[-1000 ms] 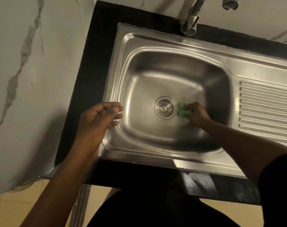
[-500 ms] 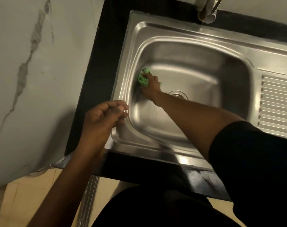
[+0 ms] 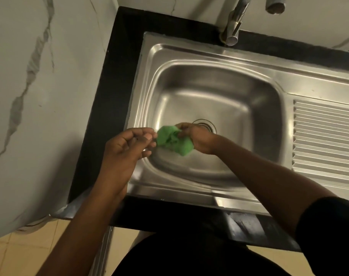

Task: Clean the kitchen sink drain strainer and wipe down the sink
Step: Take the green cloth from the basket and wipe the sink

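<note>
I see the right hand point(image 3: 199, 139) gripping a bunched green cloth point(image 3: 174, 142) over the near-left part of the basin. The left hand point(image 3: 125, 150) has curled fingers right at the cloth's left edge; I cannot tell whether they pinch it. The drain strainer point(image 3: 205, 124) sits just behind the right hand, partly hidden. The sink point(image 3: 189, 54) lies open toward the back and right. Its left rim passes under the left hand, beside the black counter point(image 3: 117, 80). The faucet point(image 3: 232, 26) overhangs the back rim, and the ribbed drainboard point(image 3: 325, 136) borders the right.

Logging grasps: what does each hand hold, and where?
Right hand grips the green cloth by its right end. Left hand meets its left edge; whether it pinches cannot be told.
</note>
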